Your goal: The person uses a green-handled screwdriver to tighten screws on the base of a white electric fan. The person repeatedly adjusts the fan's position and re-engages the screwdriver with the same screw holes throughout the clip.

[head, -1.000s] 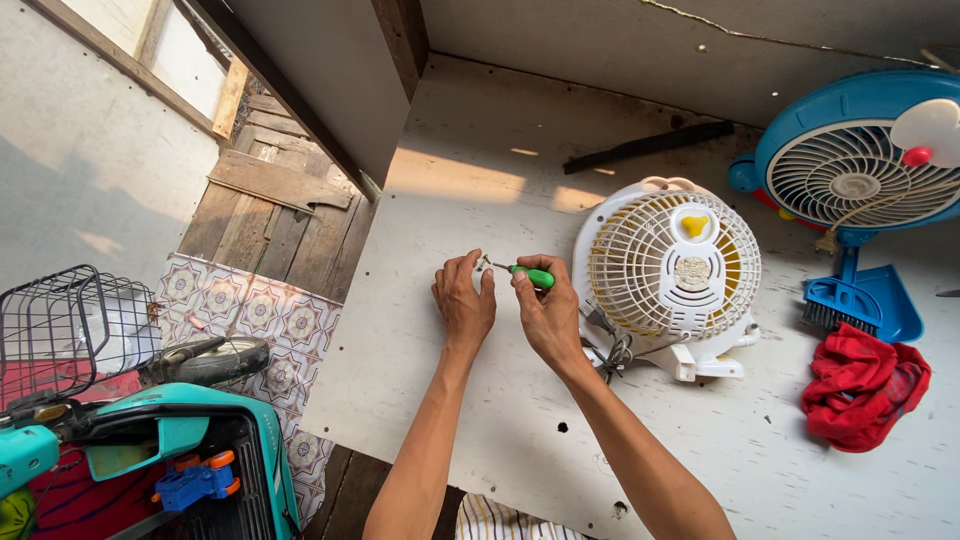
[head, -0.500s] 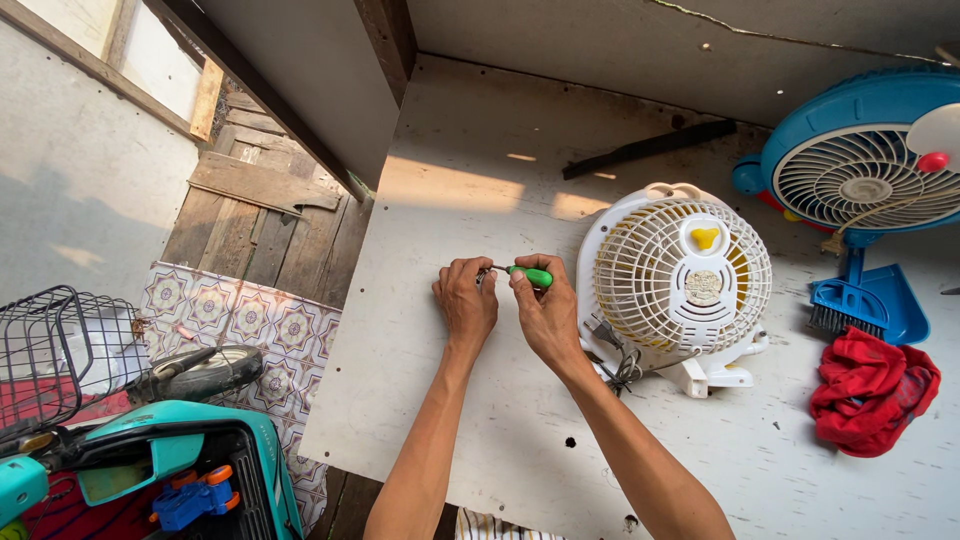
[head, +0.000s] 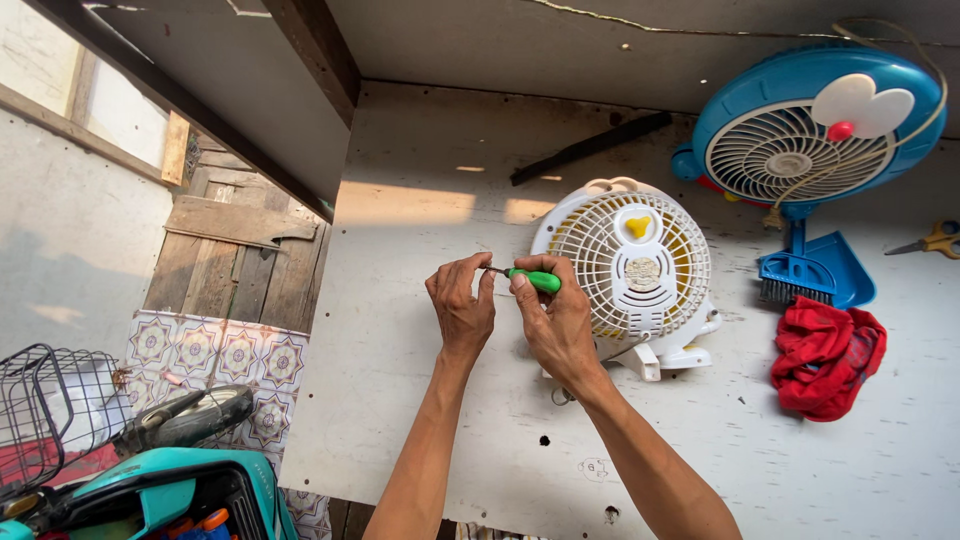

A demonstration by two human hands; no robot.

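My right hand (head: 556, 325) grips a small screwdriver with a green handle (head: 533, 279), its metal tip pointing left. My left hand (head: 462, 305) is pinched at that tip; I cannot tell if it holds a small part there. Both hands hover over the white table (head: 400, 400), just left of a small white and yellow fan (head: 640, 265) that lies on its back with the grille facing up.
A blue fan (head: 810, 140) lies at the back right beside a blue brush (head: 805, 275), a red cloth (head: 825, 355) and yellow-handled scissors (head: 930, 240). A dark strip (head: 590, 147) lies at the back. A wire basket (head: 50, 410) and a teal vehicle (head: 150, 490) stand at lower left.
The hands have stayed together at the screwdriver tip with only slight finger movement. The view has shifted a little.
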